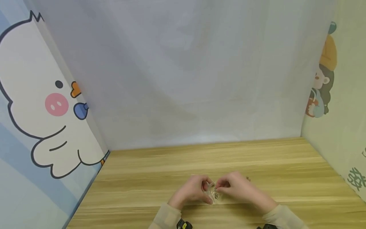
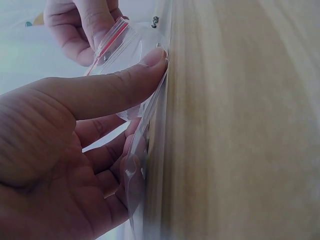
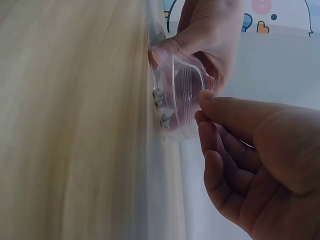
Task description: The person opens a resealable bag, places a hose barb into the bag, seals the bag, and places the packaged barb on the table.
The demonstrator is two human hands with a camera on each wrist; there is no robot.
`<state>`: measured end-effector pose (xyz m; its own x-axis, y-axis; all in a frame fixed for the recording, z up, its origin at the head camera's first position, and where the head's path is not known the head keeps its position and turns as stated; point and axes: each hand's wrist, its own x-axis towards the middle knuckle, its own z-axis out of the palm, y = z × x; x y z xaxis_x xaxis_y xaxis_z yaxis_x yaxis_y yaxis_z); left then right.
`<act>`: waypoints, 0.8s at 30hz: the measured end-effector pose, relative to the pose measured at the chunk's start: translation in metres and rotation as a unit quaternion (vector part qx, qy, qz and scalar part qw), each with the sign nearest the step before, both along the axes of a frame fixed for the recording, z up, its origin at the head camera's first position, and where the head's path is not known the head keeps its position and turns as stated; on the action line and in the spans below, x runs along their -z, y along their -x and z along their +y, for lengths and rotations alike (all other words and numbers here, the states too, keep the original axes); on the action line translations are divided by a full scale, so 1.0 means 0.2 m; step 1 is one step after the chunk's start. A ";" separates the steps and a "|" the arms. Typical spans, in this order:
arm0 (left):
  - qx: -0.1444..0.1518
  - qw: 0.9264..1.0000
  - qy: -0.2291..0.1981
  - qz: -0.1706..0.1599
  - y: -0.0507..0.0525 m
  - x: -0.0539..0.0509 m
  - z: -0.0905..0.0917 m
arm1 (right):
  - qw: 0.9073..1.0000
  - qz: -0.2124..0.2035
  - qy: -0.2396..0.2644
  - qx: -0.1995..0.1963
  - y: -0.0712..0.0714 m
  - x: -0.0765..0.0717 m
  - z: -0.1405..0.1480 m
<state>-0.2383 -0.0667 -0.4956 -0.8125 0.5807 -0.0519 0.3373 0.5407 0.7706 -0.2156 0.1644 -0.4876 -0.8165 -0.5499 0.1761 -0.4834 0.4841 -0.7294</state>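
Note:
A small clear zip bag (image 3: 181,117) with a red line along its mouth stands slightly spread just above the table. My left hand (image 1: 195,189) grips its side between thumb and fingers. Inside the bag, near its bottom, lie several small silvery metal pieces (image 3: 159,98). At the bag's mouth my right hand (image 1: 238,187) has thumb and index finger pinched together. A tiny dark metal piece (image 1: 215,189) shows at those fingertips; its exact shape is too small to tell.
A few more small metal pieces (image 1: 248,178) lie on the wooden table (image 1: 137,178), just beyond the right hand. A pale curtain (image 1: 183,79) hangs behind the table. Printed cartoon panels stand at the left and right.

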 end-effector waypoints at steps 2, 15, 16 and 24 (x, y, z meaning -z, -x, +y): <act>0.001 1.000 0.001 0.001 0.00 0.00 0.00 | 1.000 0.002 0.001 0.001 0.00 0.00 -0.01; 0.003 1.000 0.015 -0.001 0.01 0.00 0.00 | 1.000 0.015 0.000 0.009 0.00 -0.01 -0.03; 0.003 1.000 0.014 -0.001 0.01 0.00 0.00 | 1.000 0.016 0.000 0.010 0.00 -0.01 -0.03; 0.003 1.000 0.012 -0.008 0.01 -0.01 0.00 | 1.000 0.025 -0.002 0.010 0.01 -0.03 -0.02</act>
<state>-0.2393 -0.0668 -0.4945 -0.8082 0.5835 -0.0794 0.3279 0.5579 0.7624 -0.2166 0.1604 -0.4816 -0.8173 -0.5348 0.2144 -0.5091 0.4961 -0.7033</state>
